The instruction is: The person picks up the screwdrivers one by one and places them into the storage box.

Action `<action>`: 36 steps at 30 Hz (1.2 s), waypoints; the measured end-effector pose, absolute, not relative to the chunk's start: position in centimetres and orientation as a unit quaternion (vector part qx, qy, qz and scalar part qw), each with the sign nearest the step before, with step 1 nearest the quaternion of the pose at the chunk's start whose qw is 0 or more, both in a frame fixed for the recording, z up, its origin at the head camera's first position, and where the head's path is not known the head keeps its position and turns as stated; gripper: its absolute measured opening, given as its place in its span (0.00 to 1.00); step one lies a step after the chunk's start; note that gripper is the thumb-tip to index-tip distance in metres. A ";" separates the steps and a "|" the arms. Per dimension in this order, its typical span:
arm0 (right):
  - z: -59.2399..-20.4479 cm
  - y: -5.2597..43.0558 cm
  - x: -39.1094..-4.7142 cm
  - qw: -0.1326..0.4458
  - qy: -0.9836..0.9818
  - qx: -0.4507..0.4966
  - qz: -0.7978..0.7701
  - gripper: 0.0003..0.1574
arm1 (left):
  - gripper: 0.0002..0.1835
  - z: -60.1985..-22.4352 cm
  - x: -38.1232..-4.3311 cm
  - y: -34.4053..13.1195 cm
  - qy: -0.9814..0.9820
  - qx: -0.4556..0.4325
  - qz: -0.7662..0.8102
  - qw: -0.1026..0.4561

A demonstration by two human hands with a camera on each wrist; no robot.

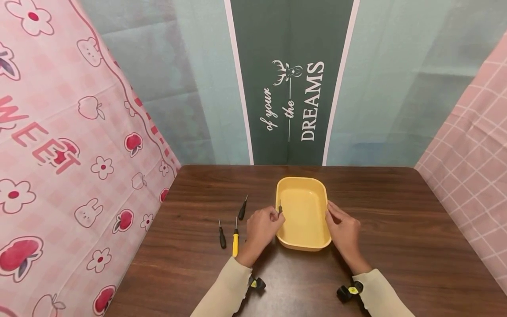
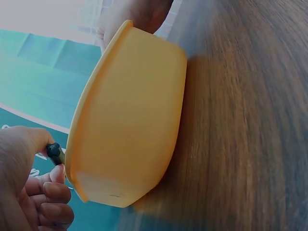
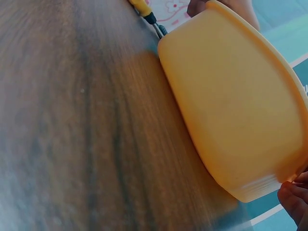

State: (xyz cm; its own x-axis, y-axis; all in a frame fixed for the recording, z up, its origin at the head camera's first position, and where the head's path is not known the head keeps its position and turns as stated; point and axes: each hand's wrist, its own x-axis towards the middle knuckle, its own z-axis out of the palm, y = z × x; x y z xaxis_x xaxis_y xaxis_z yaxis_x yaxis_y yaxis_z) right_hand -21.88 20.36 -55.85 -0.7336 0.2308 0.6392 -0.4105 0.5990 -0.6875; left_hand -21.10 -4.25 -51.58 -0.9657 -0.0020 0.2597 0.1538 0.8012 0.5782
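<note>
Left hand [image 1: 263,225] pinching dark screwdriver [image 1: 280,209] at left rim of yellow tray [image 1: 305,220], near middle of desk's [image 1: 380,211] far edge, right hand [image 1: 345,231] gripping right rim; loosened pinch could drop screwdriver outside.

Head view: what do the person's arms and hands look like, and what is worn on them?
The left sleeve and right sleeve are plain cream and long, ending near the wrists. The left wrist device and right wrist device are black, each with a small yellow patch. The left hand and right hand wear no gloves.
</note>
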 end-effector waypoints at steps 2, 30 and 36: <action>-55.9 20.4 -21.8 0.360 -0.818 0.053 0.446 0.17 | 0.14 -51.5 -21.1 -4.1 -0.940 -0.043 -0.312 0.129; -55.9 20.4 -21.8 0.337 -0.819 0.036 0.464 0.17 | 0.15 -51.1 -21.2 -2.5 -0.954 -0.063 -0.251 0.152; -55.8 20.3 -21.9 0.345 -0.817 0.045 0.459 0.17 | 0.15 -51.2 -21.3 -2.1 -0.953 -0.073 -0.235 0.175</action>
